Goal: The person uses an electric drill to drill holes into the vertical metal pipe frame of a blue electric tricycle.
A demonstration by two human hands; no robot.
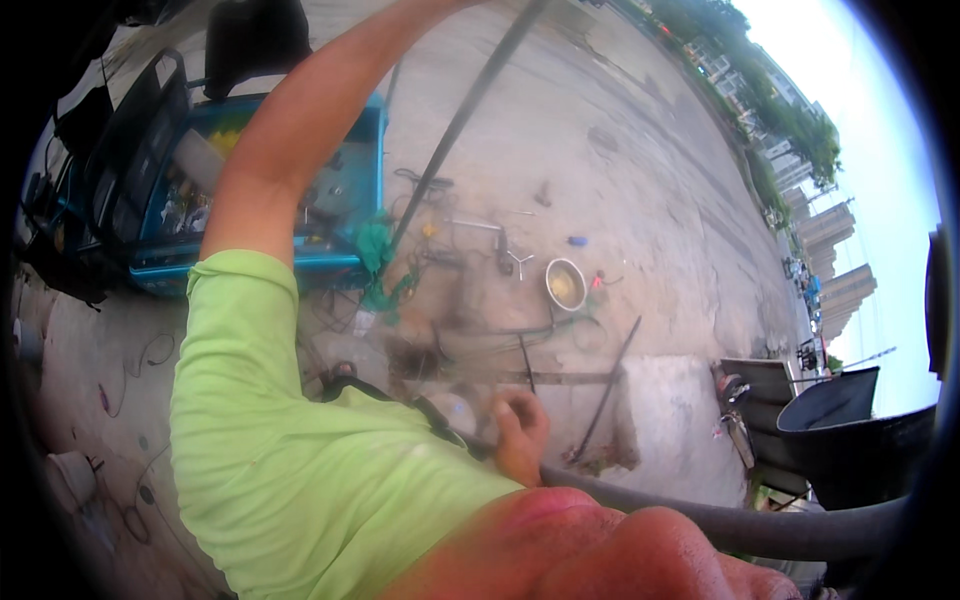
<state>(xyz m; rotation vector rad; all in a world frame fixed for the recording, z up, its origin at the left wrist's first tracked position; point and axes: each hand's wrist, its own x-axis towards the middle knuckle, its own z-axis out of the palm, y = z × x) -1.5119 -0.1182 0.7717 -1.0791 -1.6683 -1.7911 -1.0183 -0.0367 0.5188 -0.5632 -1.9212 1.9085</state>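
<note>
Flat daylight; overexposed sky (880, 150) at right; soft blur; heavy fisheye bending, dark rim.

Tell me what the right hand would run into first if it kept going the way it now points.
The right hand, closed around the thick dark hose, points up and left in the picture. First in that line seems to be the metal rods lying on the concrete ground, though depth is unclear.

Concrete ground (640, 180) (round bowl (565, 284), rods (605, 390))
</note>
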